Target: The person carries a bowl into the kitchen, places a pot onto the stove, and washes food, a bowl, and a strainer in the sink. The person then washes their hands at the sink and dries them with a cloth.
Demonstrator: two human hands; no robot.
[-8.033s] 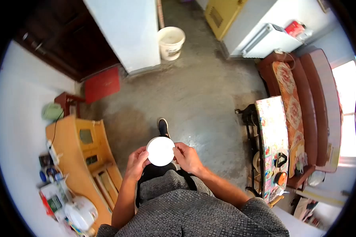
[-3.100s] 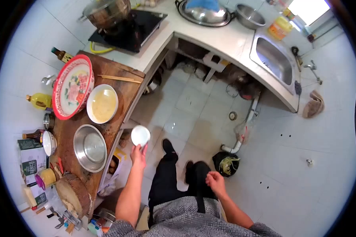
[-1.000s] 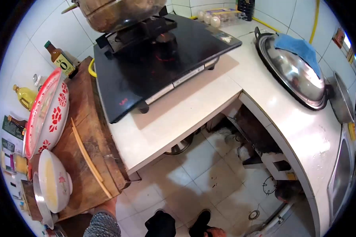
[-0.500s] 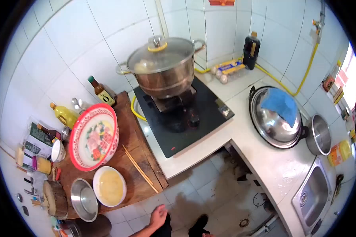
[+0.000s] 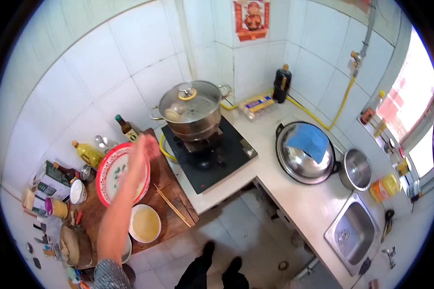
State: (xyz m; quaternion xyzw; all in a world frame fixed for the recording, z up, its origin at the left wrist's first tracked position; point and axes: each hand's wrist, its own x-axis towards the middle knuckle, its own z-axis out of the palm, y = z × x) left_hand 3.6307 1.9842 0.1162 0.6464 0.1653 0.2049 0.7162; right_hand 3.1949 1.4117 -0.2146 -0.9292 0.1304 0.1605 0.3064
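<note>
From the lower left my left forearm reaches up across a red-rimmed enamel basin (image 5: 101,179). My left hand (image 5: 147,147) is over the basin's upper right rim, near the back corner of the wooden board. Motion smears its fingers, and whether they hold anything I cannot tell. Under the arm, the basin's printed inside is partly covered. Right of the forearm stands a white bowl (image 5: 134,230) of pale yellow liquid. A pair of chopsticks (image 5: 173,206) lies beside it on the wooden board (image 5: 181,195). A steel bowl (image 5: 127,250) is mostly hidden behind the forearm. My right hand is out of frame.
A glass-lidded steel pot (image 5: 197,123) stands on the black induction cooker (image 5: 212,166). To the right are a lidded wok (image 5: 299,164) with a blue cloth, a steel pot (image 5: 356,169) and a sink (image 5: 349,236). Sauce bottles (image 5: 126,128) and jars line the left wall.
My left hand has risen from beside the board's front edge to above the basin's upper right rim. My right hand has left the bottom edge of view. The camera has tilted up.
</note>
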